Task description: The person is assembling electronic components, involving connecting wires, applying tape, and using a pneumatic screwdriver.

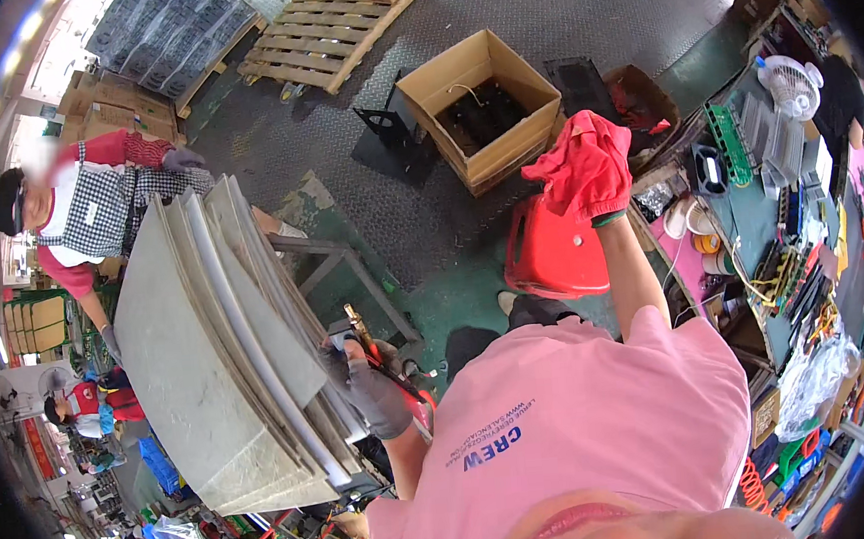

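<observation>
A bunched red cloth point(581, 164) hangs over and around my right hand point(603, 202), which is raised above a red plastic stool point(556, 251). The cloth hides most of its fingers, and a green band shows at the wrist. My left hand point(379, 398), in a grey glove with bare fingertips, has curled fingers at the near right edge of a stack of large grey metal sheets point(228, 354). Just beyond it are a brass-tipped fitting point(356, 320) and a red tool or hose point(416, 396). What the left fingers hold is hidden.
A co-worker in a checked apron point(96, 198) stands left of the sheets, one gloved hand at their edge. Ahead are an open cardboard box point(481, 111), black metal parts point(382, 133) and a wooden pallet point(320, 32). A cluttered bench point(749, 217) with a white fan point(790, 86) runs along the right.
</observation>
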{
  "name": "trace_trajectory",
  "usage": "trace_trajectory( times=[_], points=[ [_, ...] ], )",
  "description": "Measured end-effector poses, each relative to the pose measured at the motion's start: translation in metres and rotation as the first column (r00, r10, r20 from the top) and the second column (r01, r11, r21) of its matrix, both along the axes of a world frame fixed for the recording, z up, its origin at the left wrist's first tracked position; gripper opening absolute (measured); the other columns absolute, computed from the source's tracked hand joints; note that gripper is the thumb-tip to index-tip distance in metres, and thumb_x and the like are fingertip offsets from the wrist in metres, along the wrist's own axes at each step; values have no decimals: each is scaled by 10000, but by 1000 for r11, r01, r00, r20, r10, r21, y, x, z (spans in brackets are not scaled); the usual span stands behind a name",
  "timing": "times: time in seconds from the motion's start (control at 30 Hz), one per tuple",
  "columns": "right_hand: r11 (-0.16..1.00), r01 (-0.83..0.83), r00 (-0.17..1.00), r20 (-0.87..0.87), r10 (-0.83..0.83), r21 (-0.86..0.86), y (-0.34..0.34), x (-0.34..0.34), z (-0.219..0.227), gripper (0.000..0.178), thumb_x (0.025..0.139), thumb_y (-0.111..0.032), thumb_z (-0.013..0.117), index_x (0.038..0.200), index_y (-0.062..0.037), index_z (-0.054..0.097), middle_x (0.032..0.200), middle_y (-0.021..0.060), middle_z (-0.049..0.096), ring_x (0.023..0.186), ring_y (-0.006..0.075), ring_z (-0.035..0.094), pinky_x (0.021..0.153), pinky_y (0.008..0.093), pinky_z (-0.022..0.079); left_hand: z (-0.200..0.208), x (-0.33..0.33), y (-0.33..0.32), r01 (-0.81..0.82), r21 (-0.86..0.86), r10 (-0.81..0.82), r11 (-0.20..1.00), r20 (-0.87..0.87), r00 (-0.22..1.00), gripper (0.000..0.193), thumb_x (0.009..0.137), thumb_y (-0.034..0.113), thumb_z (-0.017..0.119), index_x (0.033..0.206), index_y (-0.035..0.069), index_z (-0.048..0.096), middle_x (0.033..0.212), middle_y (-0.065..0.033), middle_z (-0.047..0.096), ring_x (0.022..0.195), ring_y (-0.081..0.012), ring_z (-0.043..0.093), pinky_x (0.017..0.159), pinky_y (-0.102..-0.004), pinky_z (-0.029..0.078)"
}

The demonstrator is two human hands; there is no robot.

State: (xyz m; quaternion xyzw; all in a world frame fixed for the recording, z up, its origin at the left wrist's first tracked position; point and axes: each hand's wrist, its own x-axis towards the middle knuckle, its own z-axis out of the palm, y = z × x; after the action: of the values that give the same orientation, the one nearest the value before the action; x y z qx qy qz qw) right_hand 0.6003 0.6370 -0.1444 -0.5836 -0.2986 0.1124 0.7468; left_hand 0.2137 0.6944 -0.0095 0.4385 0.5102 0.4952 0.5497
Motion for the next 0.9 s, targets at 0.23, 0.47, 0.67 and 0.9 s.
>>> trace_trajectory(
  times=[0.23, 0.47, 0.67, 0.9],
  points=[
    [991, 73, 996, 55, -67, -108, 60, 27, -24, 199, 938, -256, 545, 1012, -78, 498, 922, 60, 568, 801, 176, 578, 663, 312, 486, 2, 43, 80, -90, -61, 89, 994, -16, 996, 274, 945, 340, 518, 1015, 76, 501, 640, -35, 520, 527, -119, 512, 426, -237, 349],
    [979, 177, 981, -57, -184, -103, 123, 63, -39, 147, 930, -208, 559, 962, -76, 501, 836, 39, 539, 681, 149, 564, 576, 277, 477, 10, 62, 169, -78, -35, 76, 996, -48, 996, 321, 964, 379, 451, 899, 65, 479, 619, -33, 519, 533, -109, 479, 461, -240, 347],
    [955, 234, 952, -158, -264, -183, 159, 113, -42, 96, 911, -161, 559, 882, -73, 531, 749, 21, 506, 585, 123, 519, 514, 241, 436, -10, 81, 244, -204, -58, 191, 977, -181, 965, 288, 976, 340, 430, 902, 68, 487, 628, -41, 539, 501, -115, 491, 444, -246, 363],
    [709, 316, 946, 153, -286, -630, 199, 146, -77, 148, 868, -189, 597, 951, -68, 577, 938, 41, 576, 894, 186, 544, 792, 311, 445, -25, 141, 307, -195, -164, 157, 967, -220, 963, 270, 975, 337, 439, 1062, 84, 479, 680, -29, 510, 574, -100, 458, 508, -238, 364]
  ],
)
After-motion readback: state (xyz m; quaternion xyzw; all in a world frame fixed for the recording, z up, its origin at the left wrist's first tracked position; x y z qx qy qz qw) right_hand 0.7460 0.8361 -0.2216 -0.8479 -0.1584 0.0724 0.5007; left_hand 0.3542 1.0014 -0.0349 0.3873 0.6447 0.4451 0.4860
